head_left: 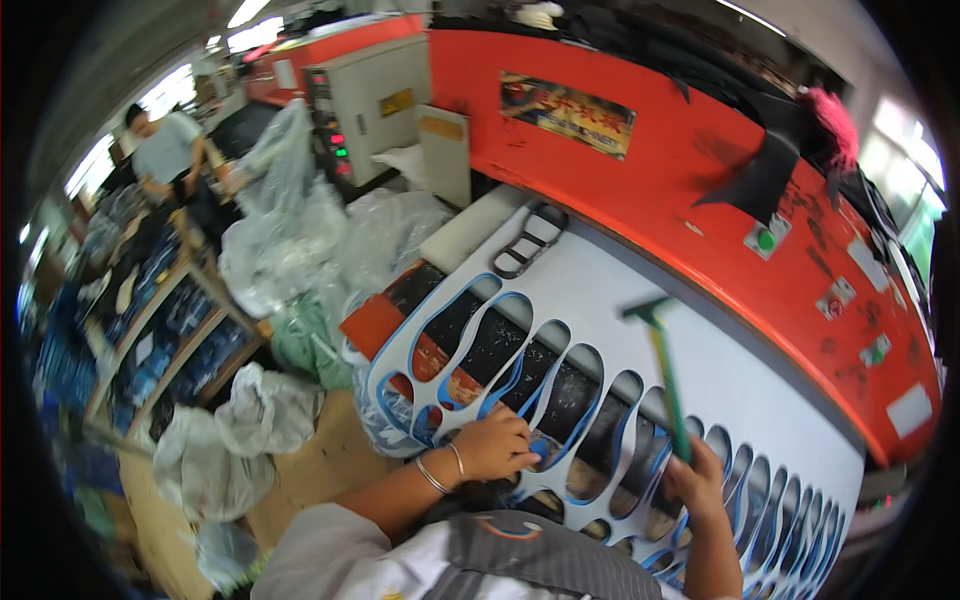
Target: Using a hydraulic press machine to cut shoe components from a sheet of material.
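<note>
A white foam sheet (640,265) with blue cut edges lies before me, full of sole-shaped holes. My left hand (495,447), with bracelets at its wrist, is closed low over the cut-out part of the sheet. Blue material shows by its fingertips, but what they grip is hidden. My right hand (697,475) is wrapped around the green handle of a hammer (668,380). The hammer stands raised above the sheet, its dark head up and slightly blurred. A dark sole-shaped cutting die (530,241) with crossbars rests on the uncut far left part of the sheet.
A long red press machine (640,160) spans the far side, with a grey control cabinet (365,110) on its left. Clear plastic bags (290,230) and whitish sacks (215,450) crowd the left floor. Beyond a loaded wooden rack (165,355) stands another person (170,150).
</note>
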A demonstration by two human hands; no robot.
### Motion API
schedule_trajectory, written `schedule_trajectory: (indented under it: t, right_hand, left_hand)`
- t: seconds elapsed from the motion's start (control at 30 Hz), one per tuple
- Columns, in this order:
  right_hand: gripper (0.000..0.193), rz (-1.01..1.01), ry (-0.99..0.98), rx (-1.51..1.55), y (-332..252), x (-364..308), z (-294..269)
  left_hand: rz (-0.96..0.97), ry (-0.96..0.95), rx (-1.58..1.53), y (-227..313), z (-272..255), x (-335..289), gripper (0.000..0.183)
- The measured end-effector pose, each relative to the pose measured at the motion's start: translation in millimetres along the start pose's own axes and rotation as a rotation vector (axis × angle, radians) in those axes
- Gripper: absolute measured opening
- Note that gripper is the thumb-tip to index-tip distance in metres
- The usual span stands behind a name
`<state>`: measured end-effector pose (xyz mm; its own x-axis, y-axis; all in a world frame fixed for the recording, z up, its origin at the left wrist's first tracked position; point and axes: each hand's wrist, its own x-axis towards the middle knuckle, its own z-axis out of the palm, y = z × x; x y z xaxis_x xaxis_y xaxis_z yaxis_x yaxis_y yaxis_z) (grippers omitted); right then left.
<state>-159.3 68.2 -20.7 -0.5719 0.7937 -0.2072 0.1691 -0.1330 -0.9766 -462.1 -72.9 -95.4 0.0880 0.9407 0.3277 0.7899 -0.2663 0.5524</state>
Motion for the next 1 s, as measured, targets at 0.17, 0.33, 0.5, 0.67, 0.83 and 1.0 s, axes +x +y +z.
schedule_trajectory:
  t: [0.17, 0.33, 0.5, 0.67, 0.83, 1.0]
  right_hand:
    - [0.041, -0.369, -0.049, 0.087, -89, 86, 146]
    - [0.041, -0.947, 0.208, 0.164, -139, 124, 189]
    - [0.030, -0.313, 0.158, -0.817, -2, 148, 165]
    - [0.031, 0.388, 0.012, -0.564, -19, 135, 154]
    - [0.032, -0.045, 0.039, -0.769, -42, 91, 124]
    - [0.039, -0.265, -0.132, -1.257, -23, 56, 88]
  left_hand:
    - [0.101, -0.173, -0.027, -21, 3, -1, 0.024]
    - [0.038, -0.435, -0.155, -26, -23, 2, 0.035]
    - [0.169, -0.427, -0.278, -40, -14, -3, 0.044]
    - [0.180, -0.369, -0.348, -47, -9, -5, 0.040]
    - [0.023, -0.276, -0.652, -40, -44, -14, 0.027]
    - [-0.412, 0.349, -0.478, -64, -105, -26, 0.012]
